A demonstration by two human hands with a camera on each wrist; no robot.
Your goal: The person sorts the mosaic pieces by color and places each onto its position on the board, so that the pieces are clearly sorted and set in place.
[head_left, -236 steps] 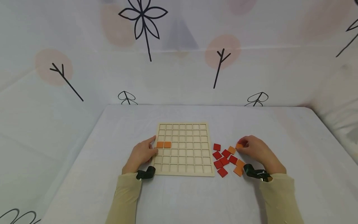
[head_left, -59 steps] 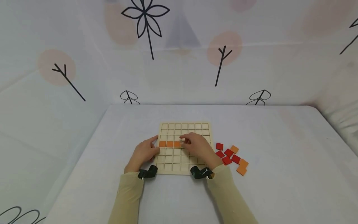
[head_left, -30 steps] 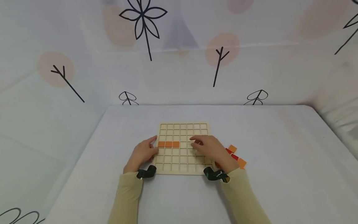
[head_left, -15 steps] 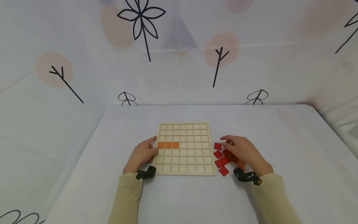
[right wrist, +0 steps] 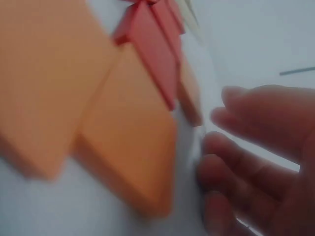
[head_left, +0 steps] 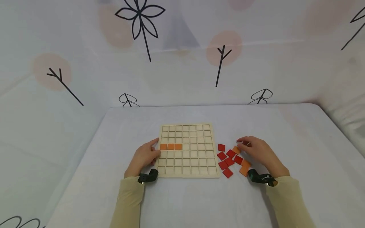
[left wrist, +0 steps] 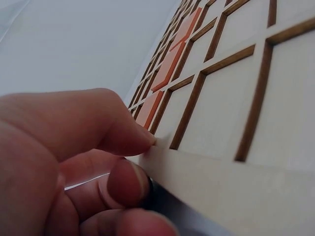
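Note:
A pale wooden grid board (head_left: 189,172) lies flat on the table, with three orange square tiles (head_left: 171,147) side by side in one row from its left edge. My left hand (head_left: 144,155) holds the board's left edge; in the left wrist view the thumb (left wrist: 125,129) is on the rim and other fingers curl beside and below it. Above the far right of the loose tiles, my right hand (head_left: 258,150) has its fingers loosely bent and apart, holding nothing. Its fingertips are close to a loose orange tile (head_left: 236,150); whether they touch it I cannot tell.
Several red tiles (head_left: 229,161) lie scattered just right of the board. Two more orange tiles (head_left: 244,171) lie together nearer the right wrist. White cloth (head_left: 185,202) covers the table, and a patterned white backdrop (head_left: 182,79) rises behind it.
A third orange tile now sits in the board's row, set there by my right hand. That hand has since moved right, off the board to the loose tiles. The left hand keeps its place.

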